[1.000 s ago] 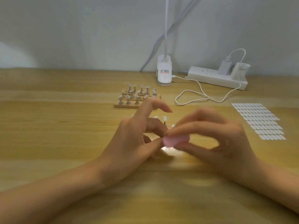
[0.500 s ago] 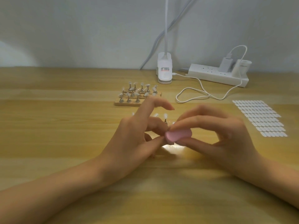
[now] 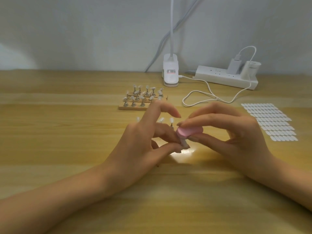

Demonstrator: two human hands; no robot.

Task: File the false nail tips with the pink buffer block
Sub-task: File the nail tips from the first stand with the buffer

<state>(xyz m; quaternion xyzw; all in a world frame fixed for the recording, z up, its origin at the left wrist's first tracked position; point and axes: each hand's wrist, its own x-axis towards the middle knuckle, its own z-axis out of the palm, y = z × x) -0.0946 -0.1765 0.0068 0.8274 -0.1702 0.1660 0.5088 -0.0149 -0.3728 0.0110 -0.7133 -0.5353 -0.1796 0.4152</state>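
- Head view, hands: the left hand (image 3: 145,146) pinches a small pale stand carrying a translucent false nail tip (image 3: 184,144) between thumb and a curled finger, its index finger lifted clear. The right hand (image 3: 236,137) clamps the rounded pink buffer block (image 3: 189,131) between the thumb below and the fingers on top. Both hands meet low over the light wooden table (image 3: 67,132).
- Head view, key relation: the block's long axis runs roughly left to right, and its left end sits on top of the held tip, touching or very nearly so. The tip lies just left of and below the right hand's fingertips. Judging by this, the filing stroke falls to the right hand while the left only steadies the stand.
- Head view, other tips: more clear tips on metal stands fill a wooden holder block (image 3: 143,98) farther back, and a few loose stands (image 3: 171,122) show just behind the left hand. These look like the ones waiting; I cannot tell which are filed.
- Head view, surroundings: a sheet of white oval tabs (image 3: 270,122) lies to the right. A white clip lamp (image 3: 170,73), a white power strip (image 3: 226,77) and a looped white cable (image 3: 202,97) sit by the wall.
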